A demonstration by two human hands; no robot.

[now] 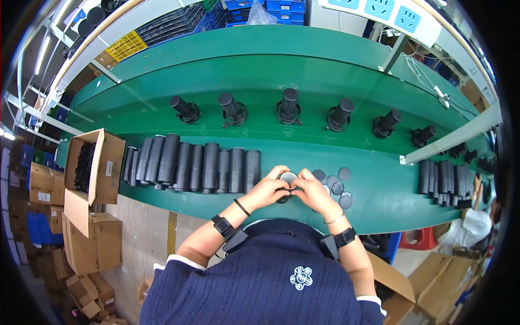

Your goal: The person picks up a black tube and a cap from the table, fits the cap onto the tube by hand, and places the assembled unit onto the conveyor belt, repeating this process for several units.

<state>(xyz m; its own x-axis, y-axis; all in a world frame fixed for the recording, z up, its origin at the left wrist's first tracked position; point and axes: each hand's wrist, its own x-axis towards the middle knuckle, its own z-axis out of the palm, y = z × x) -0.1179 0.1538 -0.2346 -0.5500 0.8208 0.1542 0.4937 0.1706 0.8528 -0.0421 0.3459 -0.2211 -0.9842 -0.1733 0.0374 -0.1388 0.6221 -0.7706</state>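
Note:
Both of my hands meet over the near edge of the green bench, around a short-looking black tube (288, 177) whose round, pale end faces up. My left hand (269, 188) curls round its left side, with the thumb at the rim. From the other side my right hand (314, 190) grips it, fingertips pressed at the same rim. How long the tube is, my hands and body hide. Just right of my right hand lie several loose dark discs (338, 188), some overlapping. To the left, a row of black ribbed tubes (211, 165) lies side by side.
Along the green bench's (374, 179) back strip, several black cylindrical assemblies (290, 104) stand on bases. More black tubes (445, 179) lie far right. An open carton (111, 168) of black parts sits at the left end. A metal post (460, 132) rises at right.

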